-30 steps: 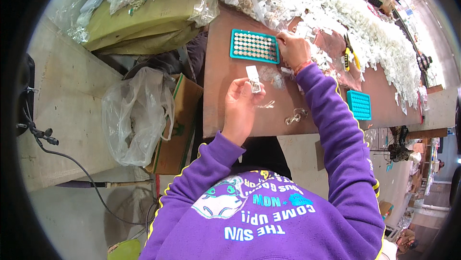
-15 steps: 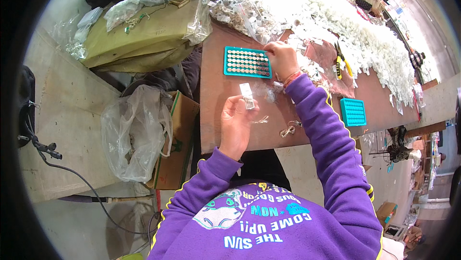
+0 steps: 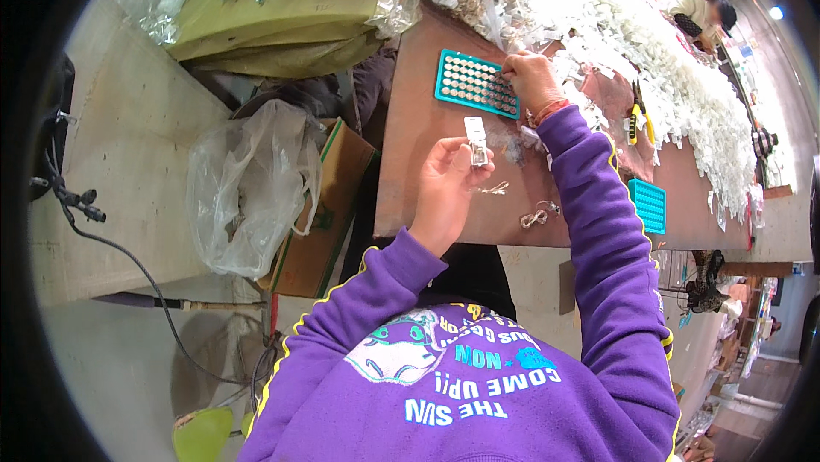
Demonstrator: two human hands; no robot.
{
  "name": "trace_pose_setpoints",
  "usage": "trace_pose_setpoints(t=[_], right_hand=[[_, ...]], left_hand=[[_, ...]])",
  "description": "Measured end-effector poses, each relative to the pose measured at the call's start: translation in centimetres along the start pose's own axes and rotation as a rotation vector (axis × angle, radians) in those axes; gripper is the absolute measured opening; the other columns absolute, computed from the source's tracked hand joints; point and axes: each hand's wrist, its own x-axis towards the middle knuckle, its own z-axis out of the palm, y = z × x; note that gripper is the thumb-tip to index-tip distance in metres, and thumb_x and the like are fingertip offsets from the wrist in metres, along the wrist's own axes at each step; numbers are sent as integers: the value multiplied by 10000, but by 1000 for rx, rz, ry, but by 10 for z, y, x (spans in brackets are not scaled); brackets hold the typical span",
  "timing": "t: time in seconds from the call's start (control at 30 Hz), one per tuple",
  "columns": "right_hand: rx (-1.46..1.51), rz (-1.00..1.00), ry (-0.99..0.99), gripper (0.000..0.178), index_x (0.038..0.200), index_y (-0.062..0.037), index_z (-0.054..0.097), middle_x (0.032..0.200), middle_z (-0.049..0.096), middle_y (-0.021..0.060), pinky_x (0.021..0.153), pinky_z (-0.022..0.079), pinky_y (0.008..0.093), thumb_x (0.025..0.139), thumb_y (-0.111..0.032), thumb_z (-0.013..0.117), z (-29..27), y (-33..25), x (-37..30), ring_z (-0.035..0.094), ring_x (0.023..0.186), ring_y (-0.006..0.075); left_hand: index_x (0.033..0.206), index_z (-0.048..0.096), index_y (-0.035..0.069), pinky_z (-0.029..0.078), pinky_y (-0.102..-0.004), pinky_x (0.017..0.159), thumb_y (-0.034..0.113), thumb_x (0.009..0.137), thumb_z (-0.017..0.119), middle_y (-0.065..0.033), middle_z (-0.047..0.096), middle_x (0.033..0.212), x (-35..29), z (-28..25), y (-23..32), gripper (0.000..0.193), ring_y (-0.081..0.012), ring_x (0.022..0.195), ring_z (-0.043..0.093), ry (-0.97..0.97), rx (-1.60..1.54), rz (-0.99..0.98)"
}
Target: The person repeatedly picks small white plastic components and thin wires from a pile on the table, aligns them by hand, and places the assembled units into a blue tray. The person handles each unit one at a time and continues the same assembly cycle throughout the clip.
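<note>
My left hand (image 3: 448, 180) holds a small clear packet with a white card (image 3: 476, 139) upright over the brown table (image 3: 418, 163). My right hand (image 3: 531, 79) reaches to the far right edge of a teal tray (image 3: 475, 84) filled with rows of small round silver cells, fingertips pinched at the tray. Whether a cell is between the fingers is too small to tell. Small metal bits (image 3: 534, 218) lie on the table near my right forearm.
A big heap of white packets (image 3: 632, 43) covers the table's far side. Yellow-handled pliers (image 3: 636, 120) and a second teal tray (image 3: 648, 204) lie to the right. A cardboard box (image 3: 329, 223) with a clear plastic bag (image 3: 248, 189) stands left of the table. Another person (image 3: 700, 9) sits far off.
My right hand stays at the tray's far edge. My left hand with the packet has shifted slightly; the view itself has moved with my head.
</note>
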Motion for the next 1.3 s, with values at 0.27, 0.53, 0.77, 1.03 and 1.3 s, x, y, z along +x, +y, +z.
trace_pose_setpoints(t=[0.27,0.53,0.77,1.03,1.3], right_hand=[[700,77,-1,96,856,-12,683,778,659,40,625,507,256,762,-16,696,-90,-77,-83,625,701,120],[469,-219,149,99,839,-58,644,788,608,73,568,512,342,750,-46,687,-91,-106,-102,626,660,274],[418,-232,80,101,847,-68,663,799,615,63,588,515,357,751,-38,677,-88,-103,-101,633,679,270],[588,-120,195,168,909,-59,694,831,669,77,628,539,286,752,1,696,-91,-108,-102,668,724,227],[644,-159,-3,141,856,-62,696,778,661,93,621,524,306,721,-18,694,-97,-103,-91,662,697,247]], left_hand=[[1074,547,37,516,-299,813,179,950,588,-101,648,960,3,-1,-4,192,-171,867,627,6,38,28],[1035,564,26,538,-292,786,103,934,605,-66,643,968,2,1,-2,133,-147,833,638,21,65,22],[1022,566,34,535,-287,763,121,937,606,-61,647,947,3,0,-1,128,-139,834,635,39,87,-16],[1014,554,25,536,-286,752,143,941,605,-67,638,923,2,2,2,148,-137,811,629,2,39,-14],[998,561,38,538,-292,749,134,934,616,-57,631,893,2,1,1,128,-136,807,629,50,46,-54]])
